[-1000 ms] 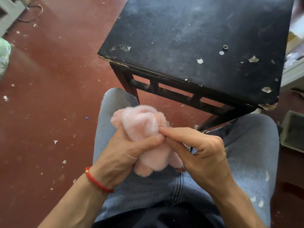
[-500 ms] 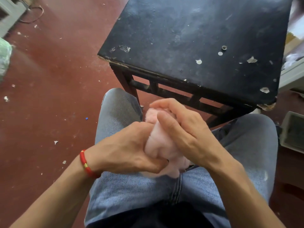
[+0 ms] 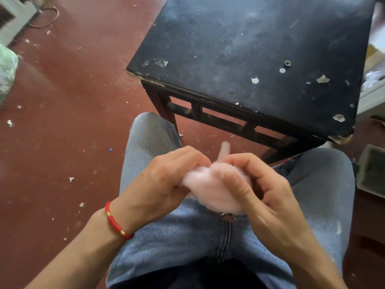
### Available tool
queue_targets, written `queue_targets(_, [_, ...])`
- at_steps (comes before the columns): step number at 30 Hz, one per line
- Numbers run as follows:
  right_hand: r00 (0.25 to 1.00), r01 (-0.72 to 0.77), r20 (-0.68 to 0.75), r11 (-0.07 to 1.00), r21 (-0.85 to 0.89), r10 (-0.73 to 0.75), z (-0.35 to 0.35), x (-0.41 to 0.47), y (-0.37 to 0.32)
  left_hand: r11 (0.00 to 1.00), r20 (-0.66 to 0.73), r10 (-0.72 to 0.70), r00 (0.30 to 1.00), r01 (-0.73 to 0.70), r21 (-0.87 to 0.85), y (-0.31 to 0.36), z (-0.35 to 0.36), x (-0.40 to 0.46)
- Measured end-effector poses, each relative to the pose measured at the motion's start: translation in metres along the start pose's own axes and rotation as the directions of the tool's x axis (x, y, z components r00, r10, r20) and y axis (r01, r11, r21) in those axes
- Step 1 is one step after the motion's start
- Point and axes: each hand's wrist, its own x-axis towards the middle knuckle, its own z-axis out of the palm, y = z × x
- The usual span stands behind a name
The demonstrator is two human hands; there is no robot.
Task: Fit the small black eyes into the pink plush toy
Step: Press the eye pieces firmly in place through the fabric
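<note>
The pink plush toy [image 3: 212, 192] is squeezed between both hands over my lap, blurred, with one pale limb or ear sticking up behind the fingers. My left hand [image 3: 162, 182] grips its left side, fingers curled over the top. My right hand [image 3: 260, 188] wraps its right side, thumb pressed across the front. No black eye shows on the toy; the fingers hide much of it. A small dark round part [image 3: 287, 63] and a pale disc [image 3: 282, 70] lie on the black table.
A worn black wooden table [image 3: 229, 49] stands just beyond my knees, its top chipped. The red floor around it is littered with small white scraps. A grey tray [image 3: 373, 170] sits at the right edge, a green bag [image 3: 6, 74] at the far left.
Both hands have turned the toy over in my lap and shifted their grip: the right hand has come down from the top to the right side, the left fingers now curl over it.
</note>
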Motion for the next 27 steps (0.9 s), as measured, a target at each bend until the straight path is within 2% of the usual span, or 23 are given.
queue_targets(4, [0.998, -0.055, 0.039, 0.991, 0.119, 0.051, 0.002, -0.008, -0.003, 0.997, -0.169, 0.061, 0.984, -0.053, 0.051, -0.001, 0.009, -0.004])
queue_targets(7, [0.997, -0.061, 0.064, 0.974, 0.218, 0.048, 0.005, -0.008, -0.008, 0.993, -0.239, 0.111, 0.965, -0.1, 0.057, 0.001, 0.012, -0.01])
queue_targets(14, [0.994, 0.101, 0.042, 0.993, -0.061, -0.099, 0.002, -0.005, -0.015, 0.985, -0.386, 0.174, 0.906, -0.168, 0.052, -0.001, 0.014, -0.022])
queue_targets(20, [0.971, 0.232, 0.093, 0.961, -0.153, -0.22, -0.003, 0.0, -0.019, 0.973, -0.493, 0.23, 0.839, -0.205, 0.105, -0.003, 0.021, -0.031])
queue_targets(23, [0.962, 0.263, 0.123, 0.944, -0.201, -0.243, -0.005, 0.004, -0.022, 0.977, -0.467, 0.211, 0.859, -0.193, 0.087, 0.0, 0.021, -0.032])
queue_targets(27, [0.969, 0.242, 0.108, 0.949, -0.201, -0.224, -0.009, 0.01, -0.02, 0.996, -0.402, 0.094, 0.911, -0.08, 0.05, -0.001, 0.027, -0.03])
